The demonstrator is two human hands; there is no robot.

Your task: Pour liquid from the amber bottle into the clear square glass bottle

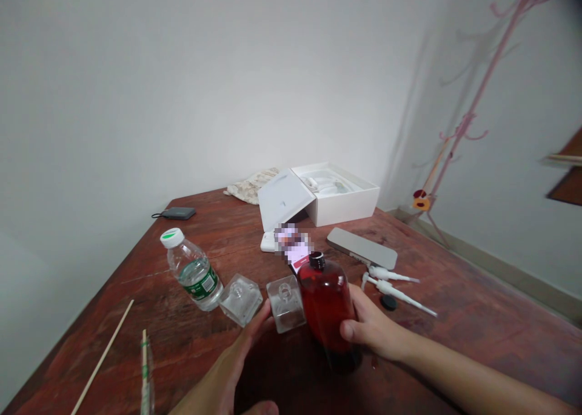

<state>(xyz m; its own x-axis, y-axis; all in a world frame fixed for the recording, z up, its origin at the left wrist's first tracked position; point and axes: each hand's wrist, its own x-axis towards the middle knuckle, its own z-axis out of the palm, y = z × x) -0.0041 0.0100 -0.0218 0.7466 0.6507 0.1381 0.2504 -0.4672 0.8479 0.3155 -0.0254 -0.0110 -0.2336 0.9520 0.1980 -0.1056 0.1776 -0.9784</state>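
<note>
My right hand (364,324) is wrapped around a dark amber bottle (325,300) with an uncapped black-rimmed neck. My left hand (234,360) is open, its fingers stretched toward two square clear glass bottles. The left glass bottle (240,300) stands beside a water bottle (197,275) with a green label and white cap. Close to the amber bottle is the right glass bottle (285,309); whether my left fingertips touch it I cannot tell. Two white pump heads (400,296) and a black cap (388,302) lie to the right.
Behind the bottles lie a phone (297,251), a grey flat bar (361,248) and an open white box (345,202). A wooden stick (104,354) and a wrapped chopstick pair (145,372) are at left. A dark power bank (179,213) sits near the far left edge.
</note>
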